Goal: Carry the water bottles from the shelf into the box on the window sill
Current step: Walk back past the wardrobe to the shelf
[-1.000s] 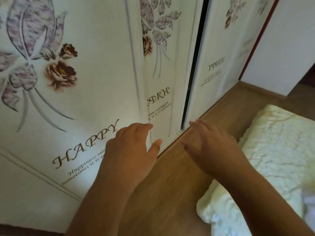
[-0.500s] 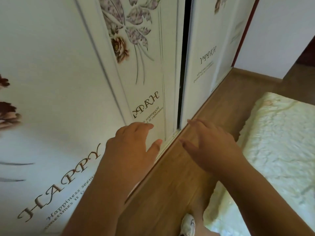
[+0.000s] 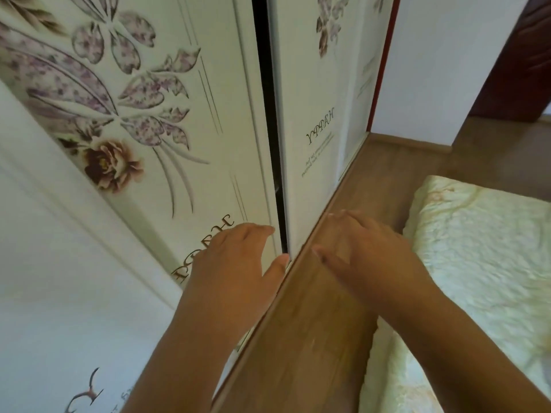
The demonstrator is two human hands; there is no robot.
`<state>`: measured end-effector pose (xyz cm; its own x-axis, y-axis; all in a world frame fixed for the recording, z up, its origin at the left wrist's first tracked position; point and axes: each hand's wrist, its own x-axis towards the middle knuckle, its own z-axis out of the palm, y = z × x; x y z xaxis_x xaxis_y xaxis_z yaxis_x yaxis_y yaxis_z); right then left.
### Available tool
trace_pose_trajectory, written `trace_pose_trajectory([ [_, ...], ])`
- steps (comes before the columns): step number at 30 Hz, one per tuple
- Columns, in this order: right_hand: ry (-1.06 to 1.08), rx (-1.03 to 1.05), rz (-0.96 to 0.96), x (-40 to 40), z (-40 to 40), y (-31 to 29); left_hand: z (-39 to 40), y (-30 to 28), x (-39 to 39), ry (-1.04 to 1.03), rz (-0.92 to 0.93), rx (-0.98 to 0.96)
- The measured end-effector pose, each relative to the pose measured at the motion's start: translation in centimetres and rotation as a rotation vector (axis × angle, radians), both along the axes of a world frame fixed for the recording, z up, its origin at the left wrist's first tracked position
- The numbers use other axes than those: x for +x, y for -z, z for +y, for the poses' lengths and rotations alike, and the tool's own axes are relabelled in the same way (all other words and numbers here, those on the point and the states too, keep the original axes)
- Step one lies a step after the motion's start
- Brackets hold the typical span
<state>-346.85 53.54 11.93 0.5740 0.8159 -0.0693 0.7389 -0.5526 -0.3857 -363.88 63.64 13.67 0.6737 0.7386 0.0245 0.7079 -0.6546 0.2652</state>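
Flowered white wardrobe doors (image 3: 167, 120) meet wooden floor (image 3: 310, 338) beside pale bedding (image 3: 483, 263)

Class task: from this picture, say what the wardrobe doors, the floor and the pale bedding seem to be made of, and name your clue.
Wardrobe doors: probably glossy laminated board; smooth sheen, printed flowers.
Floor: wood or wood-look laminate; brown grain.
Bedding: soft quilted fabric; puckered, slightly shiny surface.

Obscured and cropped areas

Interior behind the dark door gap (image 3: 269, 120) is not discernible; left hand (image 3: 229, 272) covers part of the door lettering (image 3: 208, 248); both forearms are cropped.
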Motion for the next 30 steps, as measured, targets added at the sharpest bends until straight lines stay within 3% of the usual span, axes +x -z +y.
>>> trace_pose_trajectory([
  [6, 0.112, -0.114, -0.023, 6.9, 0.9, 0.9, 4.0, 0.5, 8.4, 0.155, -0.001, -0.028],
  [18, 0.468, -0.041, -0.131, 16.3, 8.9, -1.4, 16.6, 0.0, 23.9, 0.452, -0.028, -0.026],
  [30, 0.592, -0.074, -0.109, 23.5, 15.7, -0.3, 25.3, 0.9, 33.8, 0.580, -0.011, -0.053],
])
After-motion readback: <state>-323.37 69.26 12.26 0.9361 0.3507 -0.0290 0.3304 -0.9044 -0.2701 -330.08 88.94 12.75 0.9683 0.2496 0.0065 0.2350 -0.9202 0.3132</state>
